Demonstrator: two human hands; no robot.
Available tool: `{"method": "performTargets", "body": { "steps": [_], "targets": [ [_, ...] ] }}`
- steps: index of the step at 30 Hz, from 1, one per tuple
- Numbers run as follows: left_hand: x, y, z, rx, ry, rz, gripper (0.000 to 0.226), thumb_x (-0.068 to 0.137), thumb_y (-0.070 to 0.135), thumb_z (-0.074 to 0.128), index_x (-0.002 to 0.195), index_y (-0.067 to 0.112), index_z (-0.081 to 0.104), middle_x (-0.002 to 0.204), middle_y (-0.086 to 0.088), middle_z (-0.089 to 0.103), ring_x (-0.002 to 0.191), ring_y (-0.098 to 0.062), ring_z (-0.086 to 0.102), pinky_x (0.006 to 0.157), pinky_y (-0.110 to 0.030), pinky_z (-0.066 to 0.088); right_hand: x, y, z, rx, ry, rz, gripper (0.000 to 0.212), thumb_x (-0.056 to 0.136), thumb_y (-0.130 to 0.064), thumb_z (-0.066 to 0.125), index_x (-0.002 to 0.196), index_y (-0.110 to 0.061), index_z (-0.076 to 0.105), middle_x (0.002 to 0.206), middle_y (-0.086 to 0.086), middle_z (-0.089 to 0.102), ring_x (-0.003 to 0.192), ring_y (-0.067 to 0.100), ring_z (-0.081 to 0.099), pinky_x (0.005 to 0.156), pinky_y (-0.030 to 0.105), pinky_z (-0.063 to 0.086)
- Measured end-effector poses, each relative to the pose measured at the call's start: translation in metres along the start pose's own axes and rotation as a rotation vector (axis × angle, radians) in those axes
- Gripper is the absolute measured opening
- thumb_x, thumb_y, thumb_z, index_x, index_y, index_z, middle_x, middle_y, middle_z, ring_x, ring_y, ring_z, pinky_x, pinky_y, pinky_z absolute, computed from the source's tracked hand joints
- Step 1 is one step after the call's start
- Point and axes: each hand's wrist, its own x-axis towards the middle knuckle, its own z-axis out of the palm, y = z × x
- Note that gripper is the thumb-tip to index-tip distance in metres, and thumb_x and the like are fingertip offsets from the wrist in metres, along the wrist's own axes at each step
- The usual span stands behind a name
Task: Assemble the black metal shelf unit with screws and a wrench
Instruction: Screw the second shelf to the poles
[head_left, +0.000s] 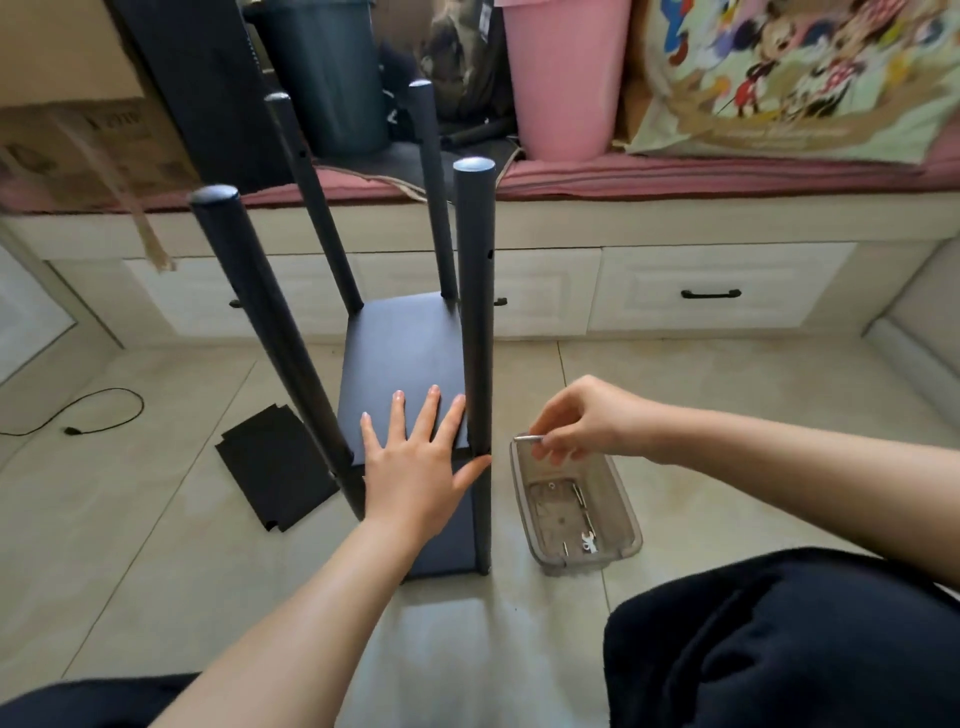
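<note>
Centre frame, the black shelf unit stands on the floor tiles, four poles up. Left hand lies spread flat on its shelf panel's near edge. Right hand pinches a small metal wrench over the clear tray, lower right.

Shelf unit stands on floor, centre. Loose panel flat on floor to its left; cable further left. Tray on floor just right of unit, w/ screws inside. Drawer cabinet behind; bins on top.
</note>
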Motion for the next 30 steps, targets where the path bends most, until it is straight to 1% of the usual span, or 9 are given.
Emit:
{"method": "performTargets", "body": {
  "steps": [2, 5, 8, 12, 15, 18, 21, 26, 30],
  "targets": [
    [0.0, 0.0, 0.001, -0.001, 0.001, 0.001, 0.089, 0.081, 0.081, -0.006, 0.16, 0.04, 0.001, 0.17, 0.005, 0.001, 0.156, -0.035, -0.002, 0.12, -0.066, 0.006, -0.002, -0.017, 0.002, 0.042, -0.011, 0.039, 0.01, 0.094, -0.012, 0.063, 0.098, -0.007, 0.07, 0.084, 0.001, 0.077, 0.073, 0.01, 0.073, 0.074, 0.028, 0.059],
    [0.0, -0.001, 0.005, -0.012, 0.012, 0.008, 0.082, 0.089, 0.081, 0.007, 0.159, 0.04, -0.001, 0.17, 0.004, 0.001, 0.156, -0.036, -0.002, 0.119, -0.066, 0.005, -0.002, -0.031, 0.016, 0.102, -0.041, 0.101, 0.014, 0.099, -0.017, 0.056, 0.096, -0.006, 0.063, 0.082, 0.004, 0.077, 0.071, 0.014, 0.074, 0.08, 0.033, 0.059],
    [0.001, -0.001, 0.007, -0.019, 0.019, 0.011, 0.081, 0.09, 0.08, 0.011, 0.159, 0.04, -0.002, 0.17, 0.004, 0.0, 0.156, -0.036, -0.003, 0.119, -0.066, 0.004, 0.0, -0.028, 0.03, 0.138, -0.09, 0.128, 0.022, 0.099, -0.021, 0.056, 0.094, -0.002, 0.066, 0.083, 0.006, 0.077, 0.072, 0.015, 0.074, 0.079, 0.032, 0.059],
    [0.002, -0.002, 0.01, -0.017, 0.028, 0.016, 0.082, 0.089, 0.08, 0.007, 0.159, 0.039, -0.004, 0.17, 0.004, -0.001, 0.155, -0.037, -0.004, 0.118, -0.067, 0.004, 0.004, -0.015, 0.04, 0.155, -0.121, 0.19, 0.025, 0.097, -0.021, 0.06, 0.097, 0.003, 0.067, 0.084, 0.007, 0.077, 0.072, 0.014, 0.073, 0.073, 0.025, 0.06],
    [0.002, -0.002, 0.012, -0.014, 0.05, 0.019, 0.081, 0.091, 0.079, 0.011, 0.159, 0.038, -0.003, 0.17, 0.003, 0.001, 0.155, -0.038, -0.002, 0.118, -0.067, 0.005, 0.008, -0.01, 0.044, 0.126, -0.093, 0.237, 0.024, 0.093, -0.027, 0.066, 0.095, -0.003, 0.069, 0.078, 0.001, 0.077, 0.066, 0.009, 0.071, 0.066, 0.022, 0.059],
    [0.003, -0.002, 0.013, -0.006, 0.057, 0.02, 0.081, 0.091, 0.079, 0.011, 0.159, 0.037, -0.003, 0.17, 0.002, 0.002, 0.155, -0.038, -0.001, 0.118, -0.067, 0.006, 0.01, -0.005, 0.044, 0.013, 0.02, 0.24, 0.022, 0.086, -0.031, 0.075, 0.085, -0.009, 0.074, 0.064, -0.008, 0.071, 0.06, 0.007, 0.064, 0.061, 0.022, 0.056],
    [0.002, -0.001, 0.012, -0.023, 0.06, 0.017, 0.083, 0.089, 0.079, 0.007, 0.16, 0.038, -0.001, 0.17, 0.002, 0.002, 0.155, -0.038, -0.001, 0.118, -0.067, 0.004, 0.01, 0.0, 0.041, 0.073, 0.052, 0.299, 0.019, 0.084, -0.028, 0.077, 0.084, -0.009, 0.074, 0.059, -0.006, 0.066, 0.054, 0.006, 0.059, 0.054, 0.019, 0.053],
    [0.002, 0.0, 0.011, -0.032, 0.057, 0.014, 0.083, 0.087, 0.079, 0.005, 0.159, 0.038, -0.004, 0.17, 0.002, 0.001, 0.155, -0.038, -0.003, 0.119, -0.067, 0.003, 0.009, 0.003, 0.035, 0.101, 0.057, 0.342, 0.014, 0.085, -0.028, 0.077, 0.077, -0.017, 0.074, 0.051, -0.011, 0.063, 0.047, 0.001, 0.055, 0.049, 0.016, 0.049],
    [0.002, 0.0, 0.01, -0.021, 0.058, 0.012, 0.084, 0.087, 0.079, 0.003, 0.159, 0.038, -0.004, 0.17, 0.002, 0.0, 0.155, -0.038, -0.002, 0.119, -0.066, 0.003, 0.01, 0.003, 0.036, 0.088, 0.062, 0.347, 0.014, 0.083, -0.033, 0.078, 0.077, -0.02, 0.075, 0.057, -0.011, 0.067, 0.05, 0.0, 0.056, 0.046, 0.014, 0.046]
  ]
}}
